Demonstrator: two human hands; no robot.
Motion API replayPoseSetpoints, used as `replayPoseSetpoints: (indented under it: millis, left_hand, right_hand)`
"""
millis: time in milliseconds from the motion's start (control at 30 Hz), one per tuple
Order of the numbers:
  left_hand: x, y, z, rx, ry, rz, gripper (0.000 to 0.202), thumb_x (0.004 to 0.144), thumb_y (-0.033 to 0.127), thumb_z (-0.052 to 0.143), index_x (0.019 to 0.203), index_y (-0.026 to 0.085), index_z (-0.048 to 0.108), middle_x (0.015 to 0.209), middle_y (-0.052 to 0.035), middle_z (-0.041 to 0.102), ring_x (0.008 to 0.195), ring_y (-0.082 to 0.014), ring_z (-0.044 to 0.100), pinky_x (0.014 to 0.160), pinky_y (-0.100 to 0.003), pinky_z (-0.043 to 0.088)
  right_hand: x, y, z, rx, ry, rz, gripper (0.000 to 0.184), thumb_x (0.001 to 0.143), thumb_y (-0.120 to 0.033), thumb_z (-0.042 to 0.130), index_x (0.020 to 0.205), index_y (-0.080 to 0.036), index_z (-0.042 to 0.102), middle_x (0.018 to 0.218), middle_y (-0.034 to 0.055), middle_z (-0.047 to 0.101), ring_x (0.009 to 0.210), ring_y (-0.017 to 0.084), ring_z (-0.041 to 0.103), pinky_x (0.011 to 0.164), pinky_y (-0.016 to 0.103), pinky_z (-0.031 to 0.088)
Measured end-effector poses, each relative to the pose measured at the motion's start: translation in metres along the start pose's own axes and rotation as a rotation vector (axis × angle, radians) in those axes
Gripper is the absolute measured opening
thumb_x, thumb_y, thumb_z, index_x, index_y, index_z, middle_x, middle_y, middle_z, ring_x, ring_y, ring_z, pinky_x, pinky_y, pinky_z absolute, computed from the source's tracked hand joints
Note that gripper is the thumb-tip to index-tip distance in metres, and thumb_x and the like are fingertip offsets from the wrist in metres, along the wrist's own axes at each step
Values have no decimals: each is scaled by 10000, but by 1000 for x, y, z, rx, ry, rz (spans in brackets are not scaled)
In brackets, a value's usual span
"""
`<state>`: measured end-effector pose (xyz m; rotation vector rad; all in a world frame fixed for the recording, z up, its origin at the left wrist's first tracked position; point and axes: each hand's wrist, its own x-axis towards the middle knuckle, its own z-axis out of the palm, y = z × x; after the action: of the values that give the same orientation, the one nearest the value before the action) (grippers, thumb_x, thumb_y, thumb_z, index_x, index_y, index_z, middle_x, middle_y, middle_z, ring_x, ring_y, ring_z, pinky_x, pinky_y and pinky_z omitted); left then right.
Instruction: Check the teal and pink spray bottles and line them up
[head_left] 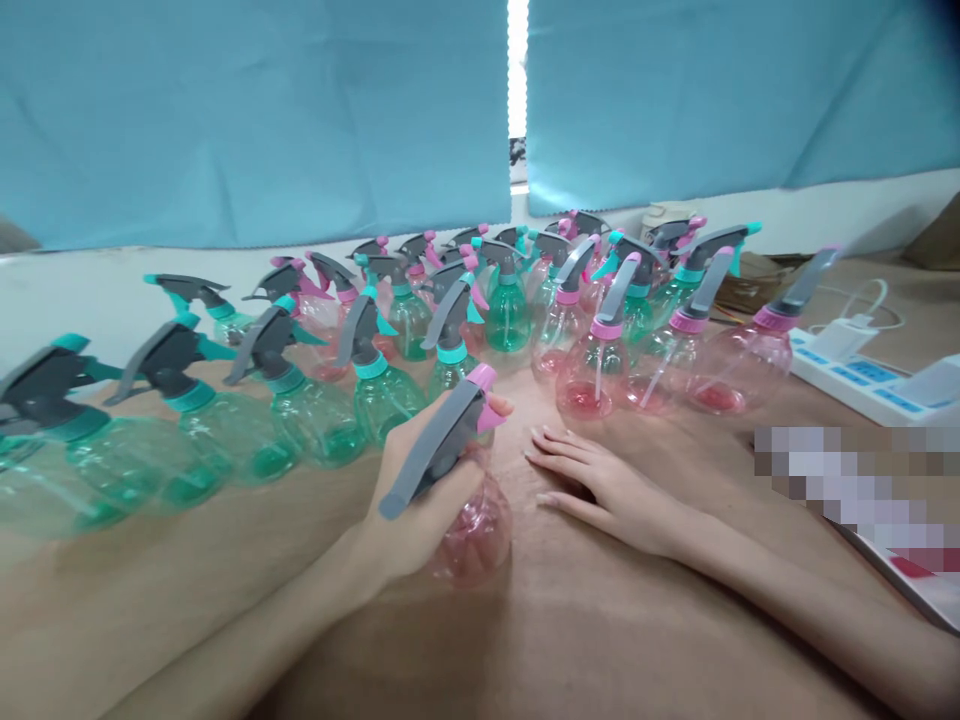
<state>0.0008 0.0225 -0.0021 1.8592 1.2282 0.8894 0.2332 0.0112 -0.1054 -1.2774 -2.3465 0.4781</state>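
Note:
My left hand (420, 490) is wrapped round the neck of a pink spray bottle (480, 530) with a grey and pink trigger head. That bottle is clear, roughly upright, and in front of the other bottles; whether its base touches the table cannot be told. To its right, my right hand (592, 485) lies flat on the brown tabletop (570, 630), fingers spread and holding nothing. Just beyond the right hand stands a pink spray bottle (589, 385). A green spray bottle (382, 395) stands beyond my left hand.
Green spray bottles (277, 430) line the left, and several pink ones (739, 370) stand right, with mixed rows behind. A white power strip (862, 375) with plugs lies at right, near a blurred-out flat item (862, 500). Blue curtains (262, 120) hang behind.

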Motion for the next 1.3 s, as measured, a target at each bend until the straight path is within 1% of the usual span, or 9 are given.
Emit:
replayPoseSetpoints:
  millis: [100,267,400,633,800,933,1033,1200,1300]
  left_hand:
    - [-1,-5,1,-5,18,-48,302,762,251,556,1050,230,643,835,-13,684,821,-218,654,679,-304,524]
    - [-1,-10,0,-9,0,32,190,772,231,541,919,216,660,789,-10,649,768,-193,637,675,-300,516]
    - [0,-12,0,4,43,60,140,766,281,548,832,213,649,718,-1,604,691,-178,616,606,-281,494]
    - [0,-7,-3,-1,38,53,95,713,292,559,749,207,578,732,-9,600,671,-188,597,568,-286,496]
    - [1,-2,-2,-1,60,95,92,694,273,557,664,212,495,664,6,526,660,-174,544,594,-284,465]
    - [3,-2,-1,-32,28,122,115,706,264,534,647,213,450,576,41,447,480,-101,370,453,-243,328]
    - [3,-1,-1,-49,-27,114,103,713,236,517,644,213,443,522,60,375,437,-85,271,420,-239,245]
    - [3,3,-4,-53,-80,139,61,737,210,466,735,207,527,591,48,420,431,-78,288,421,-241,255]
    - [3,0,-5,-45,-72,186,107,730,203,478,776,204,575,657,29,469,503,-98,388,477,-246,333]
  right_hand:
    - [-1,1,1,6,12,-3,542,931,-508,448,1400,-239,434,1454,66,429,1367,257,334,1128,487,278]
    - [-2,2,2,29,25,-6,535,922,-502,471,1399,-264,434,1452,61,431,1364,272,336,1120,504,283]
    - [-2,3,2,29,22,0,535,923,-501,469,1402,-265,430,1452,59,430,1365,268,335,1124,498,279]
    - [-2,3,3,38,34,-9,529,922,-498,473,1401,-280,428,1454,50,428,1366,267,333,1128,505,267]
    - [-1,1,1,32,17,0,534,924,-502,466,1398,-259,436,1454,58,428,1368,262,329,1131,492,268]
    - [-1,2,2,44,31,-2,528,921,-502,472,1397,-276,436,1447,56,439,1361,271,343,1123,507,277]
    - [-2,2,3,43,37,-4,527,919,-501,477,1396,-279,438,1451,54,432,1360,271,344,1123,506,278]
    - [-2,2,3,27,31,-2,522,922,-499,473,1396,-284,434,1454,46,427,1364,263,337,1124,502,281]
    - [-2,1,2,12,21,6,529,926,-502,464,1398,-264,435,1455,54,424,1366,257,335,1128,494,277]
